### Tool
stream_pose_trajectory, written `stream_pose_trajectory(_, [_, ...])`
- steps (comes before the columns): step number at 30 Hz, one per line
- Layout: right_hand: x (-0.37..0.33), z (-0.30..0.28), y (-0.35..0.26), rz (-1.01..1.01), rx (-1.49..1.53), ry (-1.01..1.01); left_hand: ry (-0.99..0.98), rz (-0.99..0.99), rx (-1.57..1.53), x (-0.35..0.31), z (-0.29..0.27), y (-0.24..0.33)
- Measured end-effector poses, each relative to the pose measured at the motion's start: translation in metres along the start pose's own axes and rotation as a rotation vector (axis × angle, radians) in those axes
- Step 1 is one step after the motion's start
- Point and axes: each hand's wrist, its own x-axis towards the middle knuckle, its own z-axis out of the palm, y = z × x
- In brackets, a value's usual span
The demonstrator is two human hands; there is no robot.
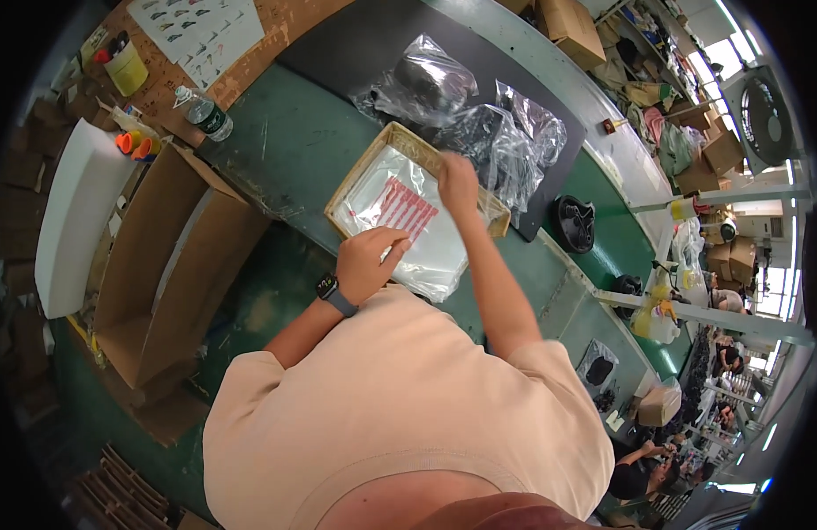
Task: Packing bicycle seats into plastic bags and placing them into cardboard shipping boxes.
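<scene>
A shallow tan tray sits in front of me on the green bench, holding a stack of clear plastic bags with red printing. My left hand, wearing a dark watch at the wrist, rests at the near left side of the stack, its bent fingers and thumb closed on the edge of a bag. Over the tray's far right side is my right hand. Its fingers are curled together, and what they may hold is hidden. Beyond it lie black items wrapped in clear plastic on a dark mat.
A water bottle stands at the far left, near an open cardboard box and a white foam sheet. A black round part lies right of the mat. Other people work along the bench at the right.
</scene>
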Motion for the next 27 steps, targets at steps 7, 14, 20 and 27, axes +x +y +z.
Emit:
stream_pose_trajectory(7, [-0.329, -0.075, 0.007, 0.828, 0.538, -0.001, -0.391, -0.147, 0.041, -0.002, 0.107, -0.018])
stream_pose_trajectory(14, [-0.530, -0.170, 0.109, 1.390, 0.609, 0.550, -0.994, -0.006, 0.367, 0.023, 0.291, -0.049])
stream_pose_trajectory(20, [-0.459, -0.237, 0.197, 1.441, 0.927, 0.690, -1.003, -0.150, 0.739, 0.033, 0.404, -0.130])
stream_pose_trajectory(27, [-0.317, -0.247, 0.373, 1.230, 1.159, 0.508, -0.876, -0.274, 0.608, 0.011, 0.415, -0.153])
